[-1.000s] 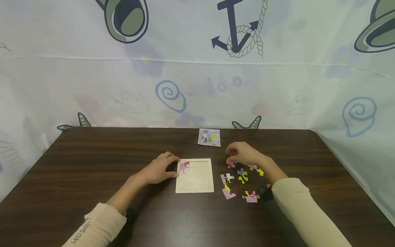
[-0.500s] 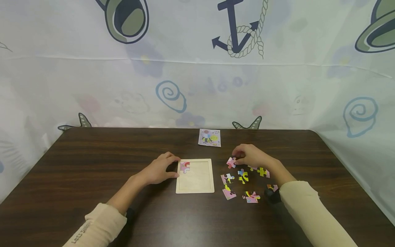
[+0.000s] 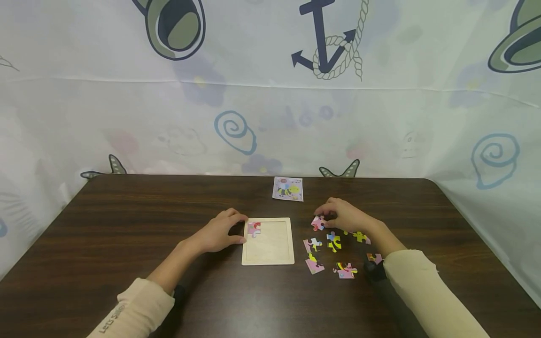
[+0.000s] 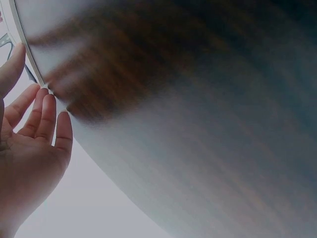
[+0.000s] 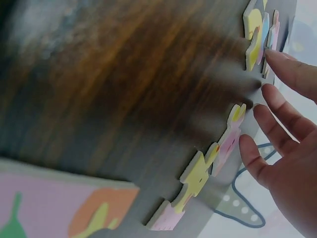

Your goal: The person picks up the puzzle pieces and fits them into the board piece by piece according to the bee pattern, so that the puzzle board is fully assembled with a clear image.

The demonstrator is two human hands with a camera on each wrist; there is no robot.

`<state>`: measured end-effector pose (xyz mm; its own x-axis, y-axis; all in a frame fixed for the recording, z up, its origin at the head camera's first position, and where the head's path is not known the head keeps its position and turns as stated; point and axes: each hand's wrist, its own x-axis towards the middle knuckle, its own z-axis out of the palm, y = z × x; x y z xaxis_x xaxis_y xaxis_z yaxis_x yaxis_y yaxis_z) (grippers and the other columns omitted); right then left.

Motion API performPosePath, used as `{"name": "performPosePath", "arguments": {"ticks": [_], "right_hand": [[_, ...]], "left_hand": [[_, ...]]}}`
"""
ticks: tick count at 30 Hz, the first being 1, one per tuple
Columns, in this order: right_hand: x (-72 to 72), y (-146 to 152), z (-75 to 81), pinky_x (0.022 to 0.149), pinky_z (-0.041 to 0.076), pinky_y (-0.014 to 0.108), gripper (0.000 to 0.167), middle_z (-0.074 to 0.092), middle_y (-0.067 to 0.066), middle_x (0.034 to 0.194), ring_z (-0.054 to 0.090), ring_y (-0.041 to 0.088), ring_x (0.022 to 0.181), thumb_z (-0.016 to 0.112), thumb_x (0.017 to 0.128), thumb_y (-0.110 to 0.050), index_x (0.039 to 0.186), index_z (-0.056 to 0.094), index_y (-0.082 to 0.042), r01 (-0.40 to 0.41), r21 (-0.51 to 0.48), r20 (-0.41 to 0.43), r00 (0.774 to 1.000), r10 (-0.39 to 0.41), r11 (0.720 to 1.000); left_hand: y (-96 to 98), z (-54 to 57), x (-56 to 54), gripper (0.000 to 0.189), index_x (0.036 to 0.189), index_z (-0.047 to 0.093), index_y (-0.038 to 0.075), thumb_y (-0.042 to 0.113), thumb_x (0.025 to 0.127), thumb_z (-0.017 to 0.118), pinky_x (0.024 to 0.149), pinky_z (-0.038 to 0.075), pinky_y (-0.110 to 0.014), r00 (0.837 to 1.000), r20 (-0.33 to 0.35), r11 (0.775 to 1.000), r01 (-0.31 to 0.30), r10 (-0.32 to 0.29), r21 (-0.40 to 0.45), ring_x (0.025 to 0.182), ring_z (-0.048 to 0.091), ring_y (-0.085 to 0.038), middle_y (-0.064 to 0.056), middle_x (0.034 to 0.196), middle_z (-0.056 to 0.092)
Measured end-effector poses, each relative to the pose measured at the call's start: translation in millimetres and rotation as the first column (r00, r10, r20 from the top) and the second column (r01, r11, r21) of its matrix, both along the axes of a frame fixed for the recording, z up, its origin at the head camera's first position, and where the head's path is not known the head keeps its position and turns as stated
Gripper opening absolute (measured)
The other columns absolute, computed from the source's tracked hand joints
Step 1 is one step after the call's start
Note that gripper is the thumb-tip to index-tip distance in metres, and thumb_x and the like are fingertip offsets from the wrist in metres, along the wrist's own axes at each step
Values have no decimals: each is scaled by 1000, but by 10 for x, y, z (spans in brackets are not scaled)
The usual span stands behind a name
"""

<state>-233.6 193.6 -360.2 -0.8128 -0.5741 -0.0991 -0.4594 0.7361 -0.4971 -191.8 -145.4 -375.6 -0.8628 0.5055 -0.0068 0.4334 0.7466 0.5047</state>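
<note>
A pale square wooden puzzle tray [image 3: 268, 246] lies on the table in the head view, with one pink and red jigsaw piece [image 3: 254, 228] in its far left corner. My left hand [image 3: 220, 230] touches the tray's left edge with thumb and fingertips; the left wrist view shows those fingers [image 4: 48, 114] nearly straight. To the tray's right, my right hand [image 3: 344, 216] pinches a pink jigsaw piece [image 3: 317, 223] between thumb and a forefinger. In the right wrist view the thumb [image 5: 285, 64] meets a piece edge, while other fingers hang beside it.
Several loose jigsaw pieces lie close by, including a yellow and blue one [image 3: 334, 241], a pink and yellow one [image 3: 314, 265], and one under the right forearm [image 3: 374, 258]. A bee picture card [image 3: 288, 188] lies near the far edge of the table [image 3: 169, 197].
My right hand has shifted slightly right and toward me, and the pink piece under it has turned and come into fuller view. My left hand stays at the tray.
</note>
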Motion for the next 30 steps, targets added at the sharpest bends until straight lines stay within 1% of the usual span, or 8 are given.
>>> {"name": "performPosePath", "arguments": {"ticks": [2, 6, 8, 12, 15, 18, 21, 30], "right_hand": [[6, -4, 2, 82, 43, 43, 27, 53, 8, 99, 50, 25, 92, 65, 83, -4, 110, 64, -5, -6, 4, -7, 1000, 6, 1000], [20, -6, 0, 82, 42, 43, 25, 53, 7, 99, 49, 25, 92, 64, 84, -4, 109, 64, -6, 11, 8, -3, 1000, -11, 1000], [18, -7, -8, 82, 42, 42, 23, 53, 7, 98, 49, 25, 92, 64, 84, -3, 107, 64, -6, 16, -2, -3, 1000, -16, 1000], [9, -5, -27, 80, 43, 41, 18, 53, 7, 95, 49, 25, 89, 64, 84, -2, 102, 64, -4, 2, -23, -22, 1000, -2, 1000], [1, 2, -40, 79, 42, 40, 17, 53, 6, 93, 48, 24, 88, 65, 83, -4, 100, 63, -3, 5, -23, -25, 1000, -6, 1000], [-3, 14, -48, 79, 42, 40, 17, 53, 5, 92, 48, 24, 88, 67, 83, -9, 99, 62, -4, 26, -13, -18, 999, -27, 1000], [-8, 27, -57, 79, 42, 40, 18, 52, 4, 91, 48, 23, 87, 68, 83, -13, 97, 61, -5, 27, -5, -24, 999, -27, 1000], [-21, 31, -66, 80, 42, 40, 22, 52, 5, 91, 48, 24, 87, 68, 83, -13, 100, 60, -3, 21, 2, -30, 999, -21, 1000]], "left_hand": [[-1, -1, -1, 50, 124, 51, 1, 19, 81, 70, 91, 39, -47, 1000, -1, 1000, 2, -2, -1, 110, 44, -31, -13, 117, 49], [-1, 2, 0, 50, 124, 51, 1, 20, 81, 70, 91, 39, -47, 1000, 1, 1000, 2, -2, -1, 111, 44, -31, -13, 117, 48], [-2, -1, -2, 51, 125, 51, 1, 20, 81, 70, 91, 39, -47, 1000, 5, 1000, 0, 0, -3, 111, 44, -31, -13, 118, 48], [-5, 2, 1, 50, 125, 51, 1, 20, 82, 70, 91, 39, -47, 1000, 8, 1000, 0, 0, -3, 111, 44, -32, -13, 118, 48], [-5, 5, -3, 50, 124, 51, 1, 20, 82, 70, 91, 38, -47, 1000, 4, 1000, 4, -4, -1, 111, 44, -32, -13, 117, 48], [-1, 5, -5, 50, 124, 51, 1, 20, 82, 70, 90, 39, -47, 1000, 2, 1000, 5, -5, -1, 110, 44, -31, -13, 117, 48], [-1, 3, -6, 50, 124, 51, 1, 19, 82, 70, 90, 39, -46, 1000, 4, 1000, 6, -6, 1, 110, 44, -31, -13, 117, 48], [-9, 5, -9, 50, 124, 51, 1, 20, 81, 70, 90, 39, -47, 1000, 1, 1000, 9, -9, -4, 109, 45, -32, -13, 116, 48]]}}
